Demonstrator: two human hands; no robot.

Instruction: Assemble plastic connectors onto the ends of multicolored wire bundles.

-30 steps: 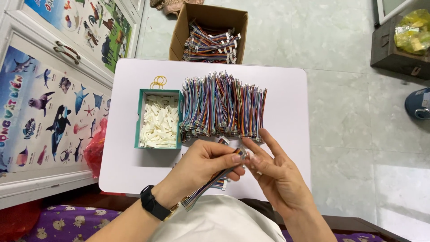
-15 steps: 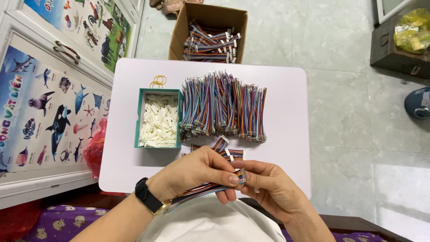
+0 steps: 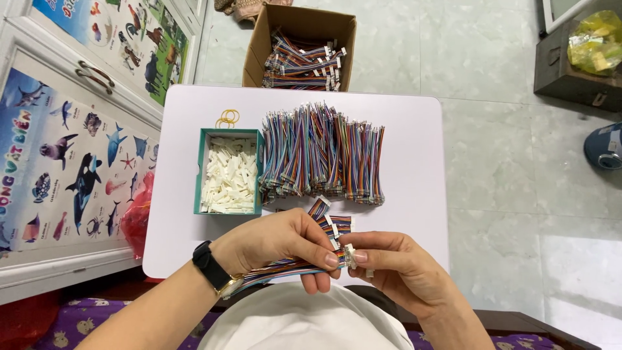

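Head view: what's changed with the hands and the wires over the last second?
The left hand and right hand drew back toward the body and closed together on the ribbon wire bundle, thumbs meeting at its white connector. The wire pile, teal box and cardboard box stayed put.

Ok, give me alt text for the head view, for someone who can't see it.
Two hands meet over a white table: the left hand grips a bundle of multicoloured ribbon wires, while the right hand pinches a small white plastic connector at its end. Behind lie a row of similar wire bundles and a teal box of white connectors.
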